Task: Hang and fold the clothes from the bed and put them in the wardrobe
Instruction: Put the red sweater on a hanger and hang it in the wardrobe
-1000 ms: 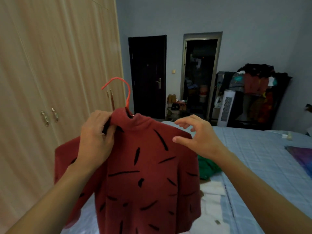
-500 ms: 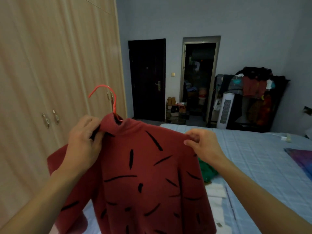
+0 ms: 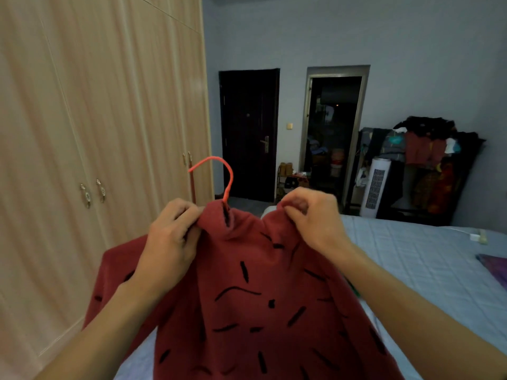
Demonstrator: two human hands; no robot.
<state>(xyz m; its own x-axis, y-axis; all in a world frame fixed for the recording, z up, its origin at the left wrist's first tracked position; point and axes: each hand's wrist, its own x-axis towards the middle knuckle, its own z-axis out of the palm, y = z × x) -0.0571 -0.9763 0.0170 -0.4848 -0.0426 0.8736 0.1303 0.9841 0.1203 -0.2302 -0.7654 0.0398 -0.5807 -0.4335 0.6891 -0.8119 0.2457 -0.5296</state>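
Red sweater (image 3: 247, 297) hung in the air, with the closed wardrobe (image 3: 96, 119) left of the left grip (image 3: 170, 242) and the bed (image 3: 411, 264) below and right of the right grip (image 3: 312, 218). A dark door (image 3: 249, 133) and a loaded clothes rack (image 3: 428, 160) stood well beyond. Each grip pinched one side of the collar, fingers curled into the cloth. The orange hanger hook (image 3: 219, 171) rose between them, and the body draped below both.
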